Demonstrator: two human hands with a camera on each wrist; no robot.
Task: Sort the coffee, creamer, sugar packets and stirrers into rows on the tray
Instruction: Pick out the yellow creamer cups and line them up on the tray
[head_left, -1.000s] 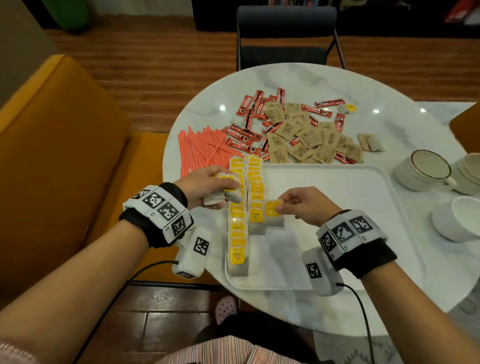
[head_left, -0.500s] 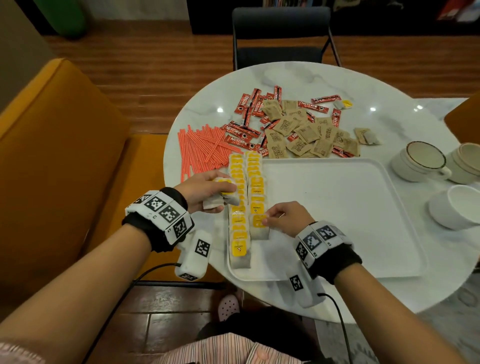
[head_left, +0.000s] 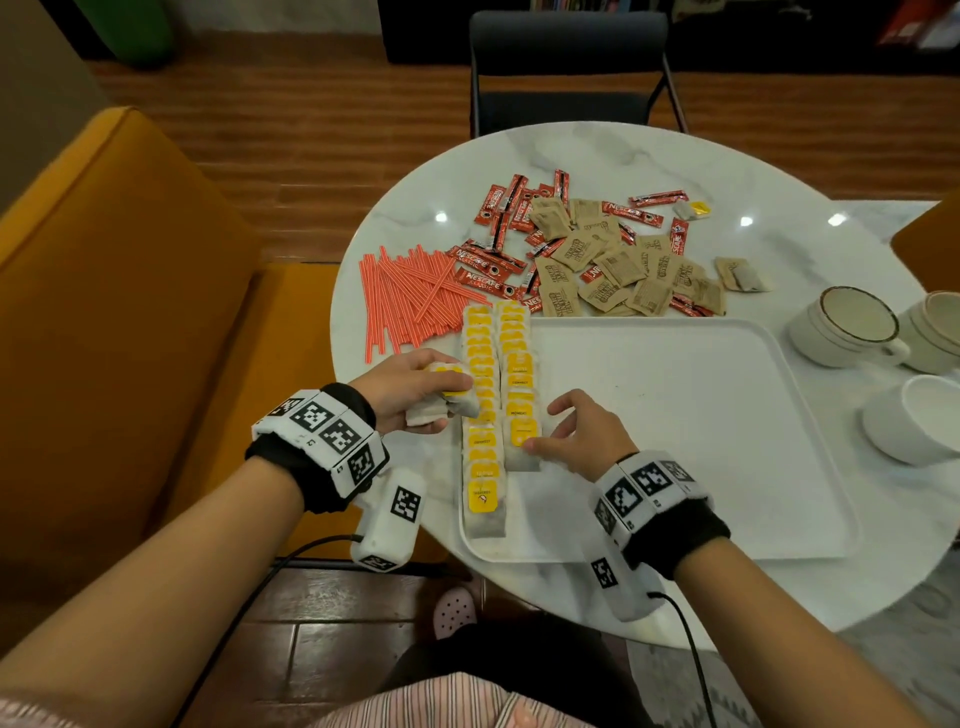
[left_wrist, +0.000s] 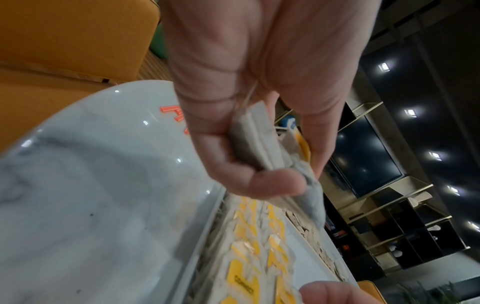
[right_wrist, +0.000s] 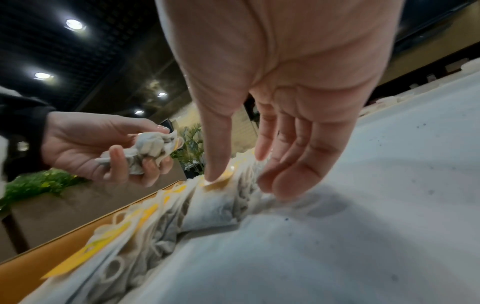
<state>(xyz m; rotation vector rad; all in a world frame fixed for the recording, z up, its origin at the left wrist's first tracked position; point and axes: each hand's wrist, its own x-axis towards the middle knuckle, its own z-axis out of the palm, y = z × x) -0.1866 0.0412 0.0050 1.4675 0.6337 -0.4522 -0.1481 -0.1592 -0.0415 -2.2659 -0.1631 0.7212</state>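
Two rows of white sachets with yellow tags (head_left: 480, 415) lie along the left side of the white tray (head_left: 675, 467). My right hand (head_left: 550, 431) hovers over the near end of the second row (head_left: 519, 384). Its thumb presses the last sachet's yellow tag (right_wrist: 218, 181) and its fingers (right_wrist: 298, 164) are straight. Just left of the tray, my left hand (head_left: 441, 395) grips a small bundle of the same sachets (left_wrist: 265, 144), which also shows in the right wrist view (right_wrist: 150, 148). Orange stirrers (head_left: 410, 296), red coffee sticks (head_left: 488, 260) and brown sugar packets (head_left: 618, 270) lie on the table beyond the tray.
White cups (head_left: 841, 327) stand right of the tray, another cup (head_left: 919, 415) nearer. A dark chair (head_left: 566, 62) stands behind the round marble table (head_left: 727, 156). An orange sofa (head_left: 130, 312) is at the left. The tray's right side holds nothing.
My right hand carried a sachet left to the near end of the second row, set it down and opened its fingers. The left hand kept its bundle in place.
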